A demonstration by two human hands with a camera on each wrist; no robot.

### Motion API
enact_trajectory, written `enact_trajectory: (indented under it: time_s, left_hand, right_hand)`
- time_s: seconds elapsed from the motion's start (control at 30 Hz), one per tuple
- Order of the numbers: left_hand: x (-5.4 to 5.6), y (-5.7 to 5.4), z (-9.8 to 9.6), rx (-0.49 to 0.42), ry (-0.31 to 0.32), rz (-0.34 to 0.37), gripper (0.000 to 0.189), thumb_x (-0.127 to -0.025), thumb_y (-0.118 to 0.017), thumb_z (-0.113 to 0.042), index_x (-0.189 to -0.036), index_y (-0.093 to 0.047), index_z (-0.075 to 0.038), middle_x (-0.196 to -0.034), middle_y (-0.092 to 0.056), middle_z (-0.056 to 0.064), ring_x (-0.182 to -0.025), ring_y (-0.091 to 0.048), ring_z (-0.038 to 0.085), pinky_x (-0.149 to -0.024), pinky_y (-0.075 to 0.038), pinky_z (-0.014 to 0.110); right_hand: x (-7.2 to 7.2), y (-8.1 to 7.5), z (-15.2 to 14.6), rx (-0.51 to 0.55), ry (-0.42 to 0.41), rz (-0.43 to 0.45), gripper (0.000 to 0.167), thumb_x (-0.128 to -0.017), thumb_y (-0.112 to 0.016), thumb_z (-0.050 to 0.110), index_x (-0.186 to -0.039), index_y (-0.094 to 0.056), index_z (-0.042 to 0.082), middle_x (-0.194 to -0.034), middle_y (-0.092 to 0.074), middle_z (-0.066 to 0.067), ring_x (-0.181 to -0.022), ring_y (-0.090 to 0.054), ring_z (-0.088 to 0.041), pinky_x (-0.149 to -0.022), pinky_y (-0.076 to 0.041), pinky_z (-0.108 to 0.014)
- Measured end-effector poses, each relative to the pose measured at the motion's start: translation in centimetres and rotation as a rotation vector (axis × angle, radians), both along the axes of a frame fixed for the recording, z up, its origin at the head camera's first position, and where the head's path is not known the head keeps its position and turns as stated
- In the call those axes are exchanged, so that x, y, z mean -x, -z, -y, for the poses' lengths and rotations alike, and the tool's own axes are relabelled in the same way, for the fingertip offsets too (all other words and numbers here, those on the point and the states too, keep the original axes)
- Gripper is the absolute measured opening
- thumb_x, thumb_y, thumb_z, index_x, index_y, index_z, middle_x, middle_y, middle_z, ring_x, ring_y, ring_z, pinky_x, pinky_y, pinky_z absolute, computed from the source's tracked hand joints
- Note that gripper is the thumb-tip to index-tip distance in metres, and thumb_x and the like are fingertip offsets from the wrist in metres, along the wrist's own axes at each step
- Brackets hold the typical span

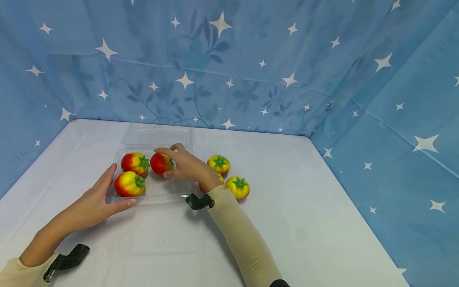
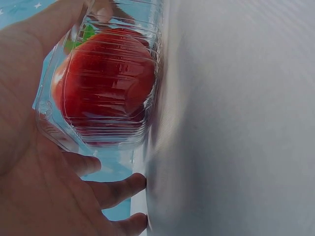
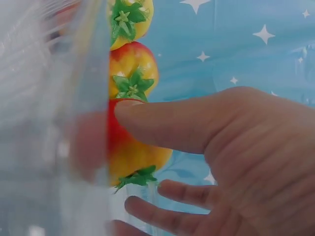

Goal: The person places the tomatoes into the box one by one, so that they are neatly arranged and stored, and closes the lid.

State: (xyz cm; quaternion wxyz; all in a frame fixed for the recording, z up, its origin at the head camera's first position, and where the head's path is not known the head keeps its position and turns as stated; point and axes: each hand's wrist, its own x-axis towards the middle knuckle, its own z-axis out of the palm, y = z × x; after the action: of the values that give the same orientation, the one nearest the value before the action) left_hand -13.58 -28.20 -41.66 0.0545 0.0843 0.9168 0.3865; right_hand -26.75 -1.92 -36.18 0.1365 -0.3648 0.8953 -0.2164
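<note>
Gripping one red fruit (image 1: 159, 164) inside an opened clear box (image 1: 159, 197)

One red fruit is held by the right hand (image 1: 188, 163) within the clear box, just beside the two fruits placed along its left side, the back left fruit (image 1: 132, 162) and the front left fruit (image 1: 129, 185). The fruit is taken between the thumb and the fingers, which are spread about as wide as its body, presumably so that its round sides can be gripped without slipping. Whether its underside is touched by the box floor cannot be told.

The near left corner of the box is bracketed by the left hand (image 1: 95, 203): its thumb is laid along the near edge, its fingers are loosely extended down the left side, and no fruit is held by it. The light plastic is probably steadied this way against being pushed about.

The lid (image 1: 157, 135) is laid back behind the box, by which the top is left uncovered for reaching in from above. Three more fruits, the rear fruit (image 1: 219, 164), the near right fruit (image 1: 239, 188) and a partly hidden fruit (image 1: 218, 180), are grouped on the white table (image 1: 322, 239) to the right of the box, seemingly for easy reach by the right hand.
</note>
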Motion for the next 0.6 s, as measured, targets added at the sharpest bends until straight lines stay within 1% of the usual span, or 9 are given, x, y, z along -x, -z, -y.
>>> enact_trajectory:
  time_s: [0.1,0.17,0.33,0.47,0.53,0.6]
  left_hand:
    - [0.03,-0.02,-0.05,0.005,-0.002,0.001,0.127,-0.096,-0.077,-0.049,-0.168,0.016,-0.002,-0.172,0.006,0.036,-0.154,-0.007,0.063,-0.109,-0.022,0.086]
    - [0.04,-0.01,-0.06,0.007,-0.002,0.001,0.127,-0.096,-0.077,-0.049,-0.168,0.016,-0.002,-0.172,0.006,0.036,-0.154,-0.008,0.063,-0.109,-0.022,0.086]
    - [0.04,0.07,-0.08,0.007,0.000,-0.003,0.126,-0.096,-0.077,-0.048,-0.169,0.015,-0.002,-0.172,0.005,0.036,-0.155,-0.008,0.062,-0.110,-0.022,0.086]
    - [0.03,0.12,-0.08,0.001,0.001,-0.005,0.127,-0.096,-0.078,-0.048,-0.168,0.015,-0.002,-0.172,0.006,0.036,-0.155,-0.007,0.062,-0.110,-0.021,0.085]
    - [0.04,0.14,-0.09,0.001,-0.001,-0.003,0.127,-0.096,-0.078,-0.048,-0.168,0.016,-0.002,-0.172,0.006,0.036,-0.155,-0.007,0.062,-0.110,-0.021,0.085]
    - [0.06,0.17,-0.08,0.002,-0.001,-0.002,0.127,-0.095,-0.078,-0.048,-0.168,0.015,-0.002,-0.172,0.006,0.036,-0.155,-0.007,0.062,-0.109,-0.022,0.086]
  right_hand:
    - [-0.12,0.25,-0.01,-0.009,-0.023,-0.009,0.076,-0.098,-0.081,0.021,-0.164,-0.045,0.031,-0.152,-0.042,-0.013,-0.127,-0.053,-0.021,-0.098,-0.059,-0.031]
    - [-0.24,0.37,0.03,-0.012,-0.025,-0.013,0.073,-0.098,-0.082,0.021,-0.160,-0.045,0.030,-0.146,-0.045,-0.013,-0.126,-0.053,-0.021,-0.095,-0.059,-0.028]
    - [-0.53,0.48,0.18,0.006,-0.002,-0.036,0.062,-0.097,-0.083,0.020,-0.145,-0.043,0.019,-0.139,-0.049,-0.012,-0.123,-0.054,-0.022,-0.094,-0.059,-0.028]
    - [-0.58,0.47,0.17,0.007,0.018,-0.072,0.055,-0.097,-0.083,0.025,-0.135,-0.044,0.014,-0.128,-0.052,-0.007,-0.113,-0.056,-0.018,-0.086,-0.057,-0.022]
    - [-0.58,0.36,0.12,-0.005,0.032,-0.083,0.054,-0.097,-0.083,0.029,-0.132,-0.045,0.013,-0.121,-0.053,-0.004,-0.108,-0.056,-0.015,-0.082,-0.055,-0.019]
    - [-0.58,0.17,0.04,-0.028,0.043,-0.082,0.056,-0.097,-0.083,0.030,-0.135,-0.046,0.011,-0.120,-0.055,-0.004,-0.105,-0.057,-0.015,-0.080,-0.055,-0.019]
